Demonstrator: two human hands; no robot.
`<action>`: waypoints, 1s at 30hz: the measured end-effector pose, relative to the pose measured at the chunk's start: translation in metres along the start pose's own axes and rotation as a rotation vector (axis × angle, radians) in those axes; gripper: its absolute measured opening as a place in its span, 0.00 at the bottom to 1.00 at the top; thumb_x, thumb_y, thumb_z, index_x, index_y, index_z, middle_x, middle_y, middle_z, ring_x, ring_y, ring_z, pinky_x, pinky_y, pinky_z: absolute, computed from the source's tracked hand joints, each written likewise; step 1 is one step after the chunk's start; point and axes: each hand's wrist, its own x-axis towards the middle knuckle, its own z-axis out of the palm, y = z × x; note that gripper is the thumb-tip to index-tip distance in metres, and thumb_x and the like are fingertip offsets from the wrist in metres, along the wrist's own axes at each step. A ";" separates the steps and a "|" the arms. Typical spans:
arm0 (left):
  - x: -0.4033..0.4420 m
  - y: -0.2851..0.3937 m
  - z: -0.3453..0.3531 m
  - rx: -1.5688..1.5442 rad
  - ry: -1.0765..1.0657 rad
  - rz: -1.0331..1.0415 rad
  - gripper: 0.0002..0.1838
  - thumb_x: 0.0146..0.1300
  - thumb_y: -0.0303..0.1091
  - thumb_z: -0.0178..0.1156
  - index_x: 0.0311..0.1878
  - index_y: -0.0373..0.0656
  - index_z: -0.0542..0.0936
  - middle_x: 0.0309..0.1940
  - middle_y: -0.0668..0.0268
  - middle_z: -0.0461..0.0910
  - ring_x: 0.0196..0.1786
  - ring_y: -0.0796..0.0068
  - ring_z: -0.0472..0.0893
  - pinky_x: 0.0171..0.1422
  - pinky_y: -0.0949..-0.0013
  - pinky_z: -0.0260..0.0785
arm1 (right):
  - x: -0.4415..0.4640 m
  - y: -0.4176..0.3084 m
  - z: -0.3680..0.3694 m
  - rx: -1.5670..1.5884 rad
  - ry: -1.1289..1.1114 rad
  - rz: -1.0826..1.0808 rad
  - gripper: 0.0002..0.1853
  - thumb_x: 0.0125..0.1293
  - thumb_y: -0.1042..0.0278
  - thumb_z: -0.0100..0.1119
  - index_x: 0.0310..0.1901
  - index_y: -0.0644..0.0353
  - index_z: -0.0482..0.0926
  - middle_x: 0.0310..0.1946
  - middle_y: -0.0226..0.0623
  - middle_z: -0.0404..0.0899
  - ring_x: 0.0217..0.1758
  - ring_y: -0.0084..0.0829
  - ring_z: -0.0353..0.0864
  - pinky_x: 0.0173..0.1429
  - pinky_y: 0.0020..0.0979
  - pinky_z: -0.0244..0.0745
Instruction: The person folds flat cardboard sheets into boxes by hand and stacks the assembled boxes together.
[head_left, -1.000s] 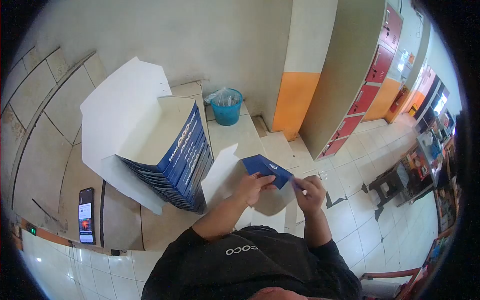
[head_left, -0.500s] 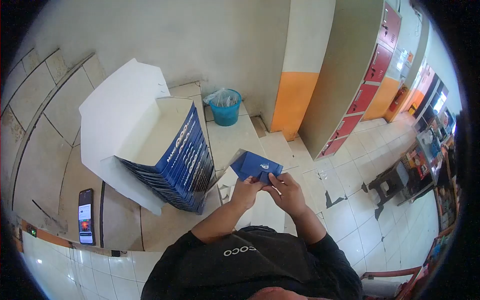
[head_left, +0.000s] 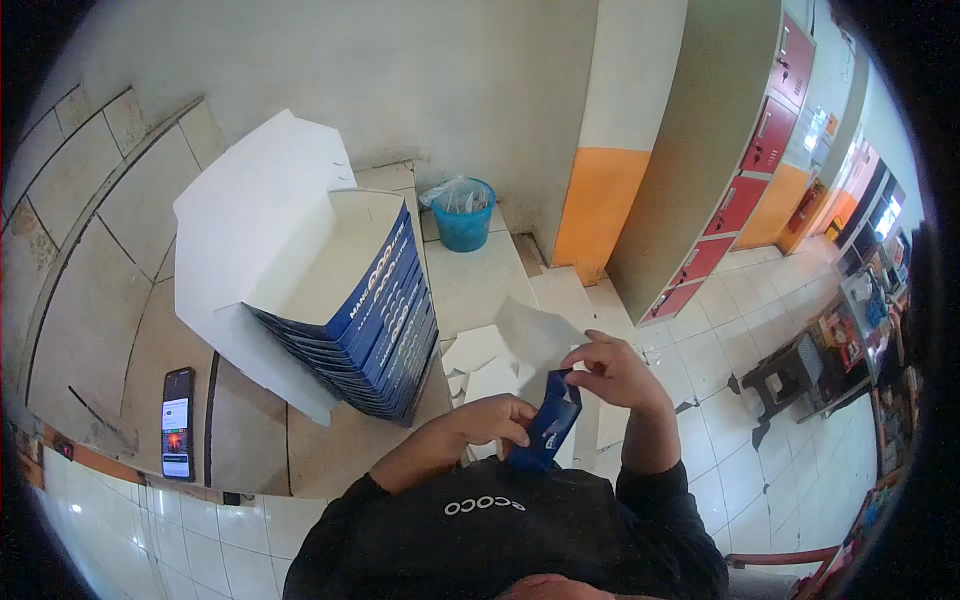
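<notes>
The blue carton [head_left: 545,430] is held close in front of the chest, turned so that it runs lengthwise away from the body, its far end folded into a narrow box shape; half a second ago it was a broader blue face lying across the hands, farther from the shirt. The left hand [head_left: 498,418] is clamped on its left side, thumb against the blue card. The right hand [head_left: 620,375] is at the far end, thumb and finger at the upper edge; whether they pinch it cannot be told. The hands, which were together at the near edge, are now apart. A pale sheet [head_left: 540,330] stands out beyond the carton, and loose white pieces [head_left: 488,368] show beside it on the ledge, more of them in sight than before. To the left, the stack of nested blue cartons [head_left: 385,320] stays in place, its white flap [head_left: 245,220] raised. The phone [head_left: 177,425] and the blue bucket [head_left: 464,225] also remain where they were.
</notes>
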 end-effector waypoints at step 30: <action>-0.022 0.005 0.014 1.224 0.618 0.069 0.11 0.60 0.34 0.54 0.41 0.38 0.75 0.34 0.56 0.80 0.41 0.54 0.79 0.47 0.56 0.69 | -0.029 0.036 0.038 0.140 0.351 0.117 0.20 0.50 0.72 0.68 0.47 0.60 0.77 0.37 0.41 0.76 0.38 0.39 0.78 0.48 0.37 0.73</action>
